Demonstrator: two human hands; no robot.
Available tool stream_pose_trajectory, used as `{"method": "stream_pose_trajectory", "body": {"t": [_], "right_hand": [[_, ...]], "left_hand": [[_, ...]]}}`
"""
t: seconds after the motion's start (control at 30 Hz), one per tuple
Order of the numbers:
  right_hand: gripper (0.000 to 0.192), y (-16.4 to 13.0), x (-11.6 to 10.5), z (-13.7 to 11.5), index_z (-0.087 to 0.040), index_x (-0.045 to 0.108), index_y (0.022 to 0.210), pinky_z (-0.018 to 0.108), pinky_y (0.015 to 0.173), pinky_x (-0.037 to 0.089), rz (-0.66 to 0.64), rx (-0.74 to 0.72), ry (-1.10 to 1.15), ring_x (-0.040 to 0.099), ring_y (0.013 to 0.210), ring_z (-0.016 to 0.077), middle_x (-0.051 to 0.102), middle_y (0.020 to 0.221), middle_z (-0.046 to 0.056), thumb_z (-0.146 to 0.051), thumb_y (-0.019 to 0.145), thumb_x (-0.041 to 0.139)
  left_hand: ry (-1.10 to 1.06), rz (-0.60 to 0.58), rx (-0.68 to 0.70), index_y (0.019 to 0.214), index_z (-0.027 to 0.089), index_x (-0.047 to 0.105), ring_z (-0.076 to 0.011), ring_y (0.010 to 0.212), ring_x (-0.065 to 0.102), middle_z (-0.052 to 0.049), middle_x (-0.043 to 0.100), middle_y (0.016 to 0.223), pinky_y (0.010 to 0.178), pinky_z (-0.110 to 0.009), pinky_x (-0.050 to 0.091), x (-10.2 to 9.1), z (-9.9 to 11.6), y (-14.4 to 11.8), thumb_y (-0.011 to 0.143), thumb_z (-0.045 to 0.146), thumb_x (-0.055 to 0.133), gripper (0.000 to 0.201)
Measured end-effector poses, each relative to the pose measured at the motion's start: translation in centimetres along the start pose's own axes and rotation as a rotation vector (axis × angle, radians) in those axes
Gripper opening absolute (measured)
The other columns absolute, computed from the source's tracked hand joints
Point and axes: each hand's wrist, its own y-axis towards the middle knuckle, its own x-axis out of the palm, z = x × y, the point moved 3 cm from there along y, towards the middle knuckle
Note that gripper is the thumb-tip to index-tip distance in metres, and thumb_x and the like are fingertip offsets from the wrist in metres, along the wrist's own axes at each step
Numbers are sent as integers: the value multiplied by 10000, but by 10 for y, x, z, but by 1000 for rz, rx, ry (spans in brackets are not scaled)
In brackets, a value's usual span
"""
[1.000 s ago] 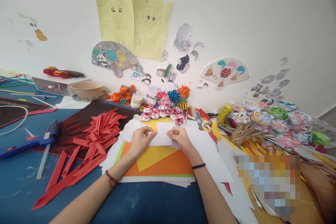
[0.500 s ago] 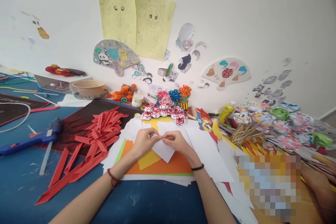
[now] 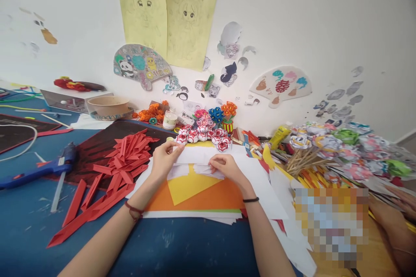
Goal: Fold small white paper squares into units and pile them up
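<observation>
My left hand (image 3: 165,159) pinches a piece of white paper (image 3: 195,156) near its left side, thumb in front. At the lower right of the same paper, the closed fingers of my right hand (image 3: 227,169) grip its edge. The paper spans between both hands as a wide band with a narrow lip along its lower edge. Just beneath it, more white paper lies over a yellow sheet (image 3: 185,187). Under that is an orange sheet (image 3: 208,199), on a stack of white and green paper.
Folded red paper strips (image 3: 121,160) are heaped at left, beside a blue glue gun (image 3: 61,162). Red-and-white paper flowers (image 3: 203,134) stand behind the stack. At right are paper flowers on sticks (image 3: 325,143) and another person's hand (image 3: 386,220). A beige bowl (image 3: 108,106) sits back left.
My hands have moved apart, the left going up and left, the right to the right. The white paper, which hung as a corner below my fingertips, is now spread between them.
</observation>
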Motion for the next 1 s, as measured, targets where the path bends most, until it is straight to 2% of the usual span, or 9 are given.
{"method": "stream_pose_trajectory", "body": {"t": [0.1,0.2,0.3,0.47,0.63,0.7,0.77,0.87,1.0], "right_hand": [[307,1,11,-5,-157,655,856,293,598,498,-28,13,80,650,571,176,667,655,24,-435,726,650],[319,2,19,-10,-170,647,778,296,578,485,-46,-5,104,650,580,199,639,605,3,-482,712,663],[328,4,18,-9,-176,652,740,276,521,455,60,-8,87,634,551,199,614,580,-7,-502,706,662],[331,5,10,-2,-156,655,720,248,436,396,202,18,116,564,453,155,609,542,-2,-483,688,691],[313,5,10,0,-138,651,717,267,534,473,161,25,307,593,506,151,664,604,30,-449,716,685],[300,5,10,-1,-134,639,660,267,581,480,145,14,306,612,533,155,668,583,39,-423,718,692],[302,5,10,-2,-136,619,599,250,579,467,165,-2,266,607,523,146,660,547,36,-402,716,700],[303,6,13,-3,-143,611,576,232,527,436,229,-7,230,573,470,128,633,502,17,-400,708,703],[296,6,18,-3,-146,604,574,223,478,405,289,-14,212,528,431,110,614,505,4,-393,701,707]], "left_hand": [[-117,-63,-9,818,152,622,-100,565,452,15,556,647,514,-200,312,9,2,-5,754,471,574,328],[-113,-139,13,815,146,620,-109,598,485,-11,606,727,531,-205,344,17,7,-9,762,426,573,288],[-87,-255,35,794,143,626,-115,613,512,-30,633,774,550,-214,371,24,10,-12,758,385,576,250],[-35,-484,11,753,146,623,-106,535,482,-2,604,653,503,-214,353,34,10,-20,740,391,588,247],[-75,-460,-30,782,144,599,-113,548,499,-5,595,675,495,-215,359,35,8,-21,775,403,553,263],[-56,-442,-28,791,146,592,-121,556,511,-9,596,681,499,-220,370,34,7,-20,790,404,540,263],[41,-394,41,819,159,595,-133,597,536,-19,625,745,546,-236,401,31,8,-20,805,383,533,233],[280,-275,233,956,194,583,-161,700,575,-38,651,941,660,-283,435,29,15,-26,837,356,509,215],[529,-226,418,1128,201,527,-235,897,593,-93,622,1074,759,-338,441,34,23,-38,869,425,464,348]]}}
